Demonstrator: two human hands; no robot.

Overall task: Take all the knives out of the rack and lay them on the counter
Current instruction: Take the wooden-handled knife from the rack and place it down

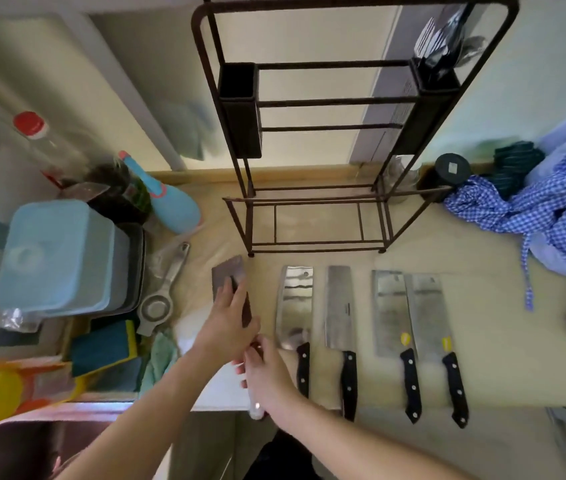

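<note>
A dark metal rack stands at the back of the counter, with no knife in its slots. Several cleavers with black handles lie side by side on the counter in front of it, among them one nearest my hands and one at the far right. A further cleaver lies left of that row. My left hand rests flat on its blade. My right hand grips its pale handle at the counter's front edge.
Light blue containers, a metal squeezer, sponges and a spray bottle crowd the left side beside a sink. A blue checked cloth and a black jar lie at the right. Utensils stand in the rack's right holder.
</note>
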